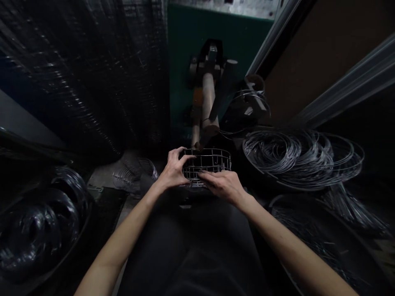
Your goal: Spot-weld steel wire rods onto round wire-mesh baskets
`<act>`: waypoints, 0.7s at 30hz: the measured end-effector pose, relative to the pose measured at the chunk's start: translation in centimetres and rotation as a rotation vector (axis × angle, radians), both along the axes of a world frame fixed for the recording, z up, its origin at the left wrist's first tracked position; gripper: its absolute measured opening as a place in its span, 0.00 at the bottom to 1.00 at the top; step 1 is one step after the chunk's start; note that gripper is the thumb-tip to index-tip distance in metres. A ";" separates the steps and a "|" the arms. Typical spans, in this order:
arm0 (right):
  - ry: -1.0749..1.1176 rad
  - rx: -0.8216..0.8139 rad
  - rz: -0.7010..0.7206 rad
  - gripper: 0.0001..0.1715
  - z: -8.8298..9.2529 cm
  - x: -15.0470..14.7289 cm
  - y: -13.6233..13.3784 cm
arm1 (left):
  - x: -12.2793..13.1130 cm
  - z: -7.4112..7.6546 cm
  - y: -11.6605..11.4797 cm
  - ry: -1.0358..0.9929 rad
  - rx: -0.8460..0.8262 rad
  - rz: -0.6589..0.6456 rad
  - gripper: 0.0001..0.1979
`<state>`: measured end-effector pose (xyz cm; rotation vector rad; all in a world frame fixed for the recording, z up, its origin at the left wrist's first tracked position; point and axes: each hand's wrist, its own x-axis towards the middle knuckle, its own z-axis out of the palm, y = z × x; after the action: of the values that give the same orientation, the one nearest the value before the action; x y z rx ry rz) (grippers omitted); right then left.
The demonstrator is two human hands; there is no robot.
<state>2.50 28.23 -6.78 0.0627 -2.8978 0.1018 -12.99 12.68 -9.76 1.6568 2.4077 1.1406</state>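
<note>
Between my hands is a round wire basket [216,158] with a grid of thin metal wires, just below the tip of a machine's electrode arm [196,137]. My left hand [175,169] grips the basket's left side, thumb and fingers curved around the wires. On the near right side, my right hand [222,184] has its fingers pressed together against the wires. Shadow hides the right fingertips and the basket's lower part. A thick cylindrical arm [210,96] of the machine stands above and beyond the basket.
A tub [277,177] heaped with wire rings [308,154] stands to the right. Below it, a dark bin [348,246] holds short wire pieces. More shiny rings [40,226] fill a container at left. Stacked wire mesh [92,74] rises at far left, beside the green machine body [182,53].
</note>
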 end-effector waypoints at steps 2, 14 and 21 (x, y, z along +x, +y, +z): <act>0.014 -0.010 0.007 0.15 0.1 -0.2 0.1 | -0.2 0.0 0.1 0.006 0.003 0.000 0.39; 0.042 -0.037 -0.014 0.15 0.4 -1.7 1.1 | -2.2 1.0 1.1 -0.015 -0.031 -0.045 0.40; -0.040 -0.025 -0.080 0.15 1.2 -1.5 0.7 | -2.7 1.5 1.3 -0.039 -0.059 -0.047 0.41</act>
<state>1.00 28.97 -5.55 -0.0610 -2.9339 0.1265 -15.70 13.98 -8.24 1.6482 2.3420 1.0743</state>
